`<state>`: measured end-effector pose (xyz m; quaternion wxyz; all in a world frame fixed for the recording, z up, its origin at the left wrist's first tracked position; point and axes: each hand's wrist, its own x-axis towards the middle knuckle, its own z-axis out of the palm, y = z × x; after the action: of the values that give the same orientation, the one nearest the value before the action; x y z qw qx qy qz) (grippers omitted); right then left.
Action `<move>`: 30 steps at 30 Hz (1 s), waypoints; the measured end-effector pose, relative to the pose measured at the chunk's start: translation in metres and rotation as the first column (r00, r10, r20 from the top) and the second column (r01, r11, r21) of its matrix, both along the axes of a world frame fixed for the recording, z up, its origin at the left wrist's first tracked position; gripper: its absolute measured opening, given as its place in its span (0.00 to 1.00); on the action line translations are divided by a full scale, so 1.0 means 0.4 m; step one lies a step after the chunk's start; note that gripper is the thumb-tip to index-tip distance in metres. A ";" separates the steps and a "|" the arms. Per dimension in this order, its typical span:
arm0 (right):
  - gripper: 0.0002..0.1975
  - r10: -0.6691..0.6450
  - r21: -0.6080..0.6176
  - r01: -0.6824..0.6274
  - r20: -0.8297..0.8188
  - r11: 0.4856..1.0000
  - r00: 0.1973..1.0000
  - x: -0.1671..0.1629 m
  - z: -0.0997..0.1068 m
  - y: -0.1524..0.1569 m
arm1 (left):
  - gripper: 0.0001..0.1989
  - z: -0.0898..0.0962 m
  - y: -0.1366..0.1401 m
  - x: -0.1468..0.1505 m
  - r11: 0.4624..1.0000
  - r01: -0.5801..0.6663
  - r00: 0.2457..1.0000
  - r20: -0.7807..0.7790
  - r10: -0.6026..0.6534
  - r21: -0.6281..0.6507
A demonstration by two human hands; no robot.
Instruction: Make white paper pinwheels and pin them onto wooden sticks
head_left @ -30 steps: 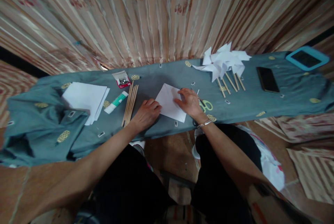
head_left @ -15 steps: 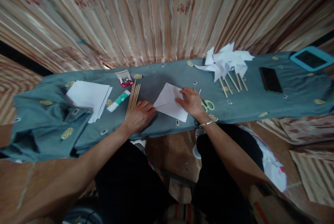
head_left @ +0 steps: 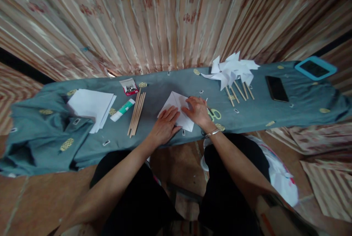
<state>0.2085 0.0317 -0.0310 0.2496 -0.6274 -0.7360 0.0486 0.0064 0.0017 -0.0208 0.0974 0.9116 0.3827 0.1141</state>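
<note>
A white paper square [head_left: 180, 100] with fold lines lies on the cloth in front of me, turned cornerwise. My left hand [head_left: 165, 124] rests flat on its lower left part, fingers stretched out. At the sheet's right edge, my right hand [head_left: 198, 111] touches the paper with thumb and fingers apart. Scissors with pale green handles [head_left: 214, 114] lie just beyond the right wrist, partly hidden by it. Left of the sheet are several thin wooden sticks [head_left: 136, 115], a glue tube [head_left: 123, 110] in white and green, and a small red-and-white box [head_left: 129, 87] of metal pins.
A stack of white paper [head_left: 92, 107] lies on the left of the green cloth [head_left: 154, 82]. Several paper pinwheels [head_left: 233, 69] on sticks lie at the right. Beyond them are a dark phone [head_left: 277, 88] and a blue-framed device [head_left: 315, 68]. A striped curtain [head_left: 170, 19] hangs behind.
My left hand has moved right, from the paper's left corner onto its lower left part, with the fingers now laid flat. My right hand stays at the right edge. The view has shifted slightly.
</note>
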 end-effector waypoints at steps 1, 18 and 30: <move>0.14 0.003 0.000 -0.003 0.007 1.000 1.000 0.001 0.003 0.000 | 0.27 -0.010 0.002 0.004 1.000 -0.001 1.000 -0.002 0.001 -0.011; 0.13 -0.074 0.001 0.074 0.034 0.997 0.997 0.082 0.012 0.027 | 0.27 -0.016 0.002 -0.005 1.000 0.003 1.000 -0.002 -0.003 -0.012; 0.15 -0.049 0.052 0.045 0.085 0.998 0.995 0.106 -0.001 0.030 | 0.28 -0.020 -0.005 -0.008 0.999 -0.006 0.999 -0.032 0.005 -0.032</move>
<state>0.2508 0.0439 -0.0315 0.2346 -0.6396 -0.7321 -0.0029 0.0034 -0.0004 -0.0290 0.1057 0.9106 0.3883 0.0938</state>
